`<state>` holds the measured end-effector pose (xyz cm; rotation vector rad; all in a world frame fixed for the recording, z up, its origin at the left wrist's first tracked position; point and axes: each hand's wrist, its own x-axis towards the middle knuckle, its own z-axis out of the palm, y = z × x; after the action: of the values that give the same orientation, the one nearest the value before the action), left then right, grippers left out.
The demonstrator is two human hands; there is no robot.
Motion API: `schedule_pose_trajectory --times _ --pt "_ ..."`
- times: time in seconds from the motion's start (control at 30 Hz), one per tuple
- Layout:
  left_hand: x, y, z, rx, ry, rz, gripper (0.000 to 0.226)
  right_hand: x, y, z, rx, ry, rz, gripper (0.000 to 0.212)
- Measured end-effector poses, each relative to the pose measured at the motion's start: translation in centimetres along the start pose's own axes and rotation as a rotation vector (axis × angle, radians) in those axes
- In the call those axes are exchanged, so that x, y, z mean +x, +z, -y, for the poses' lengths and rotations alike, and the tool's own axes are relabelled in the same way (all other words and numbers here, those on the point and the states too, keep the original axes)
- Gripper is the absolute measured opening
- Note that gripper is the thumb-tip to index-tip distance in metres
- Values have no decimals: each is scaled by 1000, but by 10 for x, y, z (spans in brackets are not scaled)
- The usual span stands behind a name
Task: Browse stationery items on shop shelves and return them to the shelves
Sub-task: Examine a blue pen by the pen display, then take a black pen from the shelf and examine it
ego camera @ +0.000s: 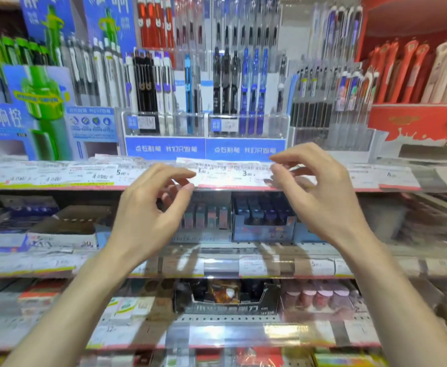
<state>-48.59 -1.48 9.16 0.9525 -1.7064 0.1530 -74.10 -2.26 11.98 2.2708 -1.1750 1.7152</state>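
My left hand [148, 210] and my right hand [320, 197] are both raised in front of the top shelf edge [225, 178], fingers curled and apart, holding nothing. Just above them stand clear pen holders [164, 125] with black, white and blue pens, and a second holder [246, 125] with black and blue pens. Behind and below my hands, the middle shelf carries a box of small dark items [263, 221]. Price labels run along the shelf edge between my fingertips.
Green-and-blue pen display cards [39, 109] stand at the left. A red display box of red and white pens [418, 120] is at the right. Lower shelves hold a black box [227, 298], small pink jars [320, 298] and flat packets [61, 229].
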Motion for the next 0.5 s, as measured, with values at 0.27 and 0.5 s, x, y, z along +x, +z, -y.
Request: schedule_pose_trajectory --times 0.27,0.5 --pt "-75 30 25 -62 -234 85 16 -105 25 -36 -13 207 56 14" --pt "-135 53 47 -19 -446 127 18 -176 36 -75 -116 441 101 19"
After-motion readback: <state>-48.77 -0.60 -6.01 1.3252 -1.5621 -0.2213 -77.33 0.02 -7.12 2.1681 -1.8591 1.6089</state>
